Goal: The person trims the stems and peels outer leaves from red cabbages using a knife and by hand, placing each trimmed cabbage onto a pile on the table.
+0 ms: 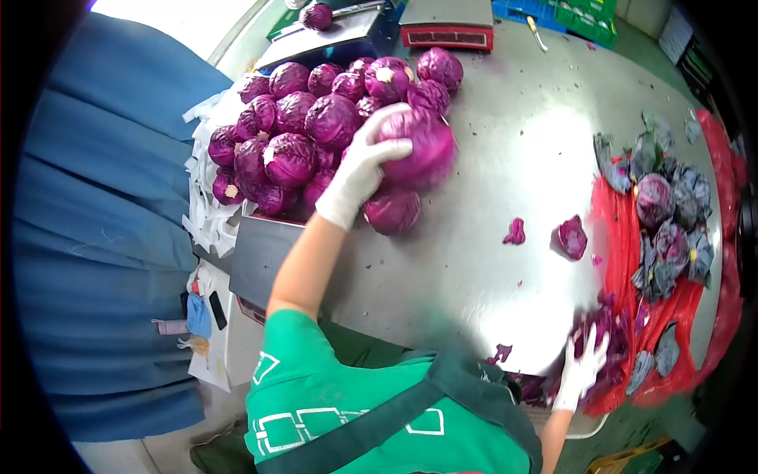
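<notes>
Left hand (359,170): grasping 1 purple cabbage (426,154) from its side, thumb and fingers spread; a wide, firm palm hold suits its round, smooth skin.
Pile (288,160): beside the held cabbage; slow, low handling here should keep the stacked heads from rolling or bruising.
Right hand (583,367): on purple leaves (608,336), fingers spread; cannot tell whether it grips. Light pressure spares them.
Bench (489,292): carries the pile; 2 loose scraps (572,237) (515,231) lie mid-surface, best kept clear of the hands.

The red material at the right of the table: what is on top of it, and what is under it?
On the red material lie bluish-grey leaves and purple cabbage heads. What is under it cannot be seen, because it is covered.
</notes>
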`<control>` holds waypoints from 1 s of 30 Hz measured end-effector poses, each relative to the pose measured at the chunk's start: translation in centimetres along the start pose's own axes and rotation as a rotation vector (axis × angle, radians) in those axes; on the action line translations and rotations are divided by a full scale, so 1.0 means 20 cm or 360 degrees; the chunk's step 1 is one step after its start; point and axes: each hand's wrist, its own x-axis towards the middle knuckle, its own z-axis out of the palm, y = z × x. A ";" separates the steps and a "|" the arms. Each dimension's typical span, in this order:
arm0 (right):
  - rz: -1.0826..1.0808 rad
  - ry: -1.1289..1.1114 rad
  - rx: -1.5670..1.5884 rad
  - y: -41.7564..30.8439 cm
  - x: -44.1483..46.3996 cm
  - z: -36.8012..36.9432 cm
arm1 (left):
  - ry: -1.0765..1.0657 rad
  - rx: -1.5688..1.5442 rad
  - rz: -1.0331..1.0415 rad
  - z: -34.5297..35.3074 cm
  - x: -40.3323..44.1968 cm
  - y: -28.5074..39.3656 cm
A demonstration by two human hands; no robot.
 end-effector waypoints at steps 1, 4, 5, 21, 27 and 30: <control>0.0065 0.0049 -0.0070 0.10 -0.05 -0.01 | 0.0105 0.0312 0.0074 -0.06 0.10 0.07; 0.0288 0.0170 -0.0128 0.46 -0.28 0.00 | 0.0570 0.1353 0.0522 -0.36 0.44 0.10; 0.0344 0.0189 -0.0148 0.64 -0.38 0.04 | 0.0717 0.1659 0.0655 -0.45 0.54 0.11; 0.1358 0.0623 0.0807 0.83 -0.65 0.02 | 0.1136 0.3224 -0.0747 -0.79 1.20 -0.08; 0.0867 0.0779 0.1548 0.38 0.19 -0.29 | 0.0080 0.2213 0.1444 0.43 1.37 -0.13; 0.0672 0.0542 0.2158 0.10 0.54 -0.20 | -0.0731 0.1854 0.1104 1.34 1.19 -0.28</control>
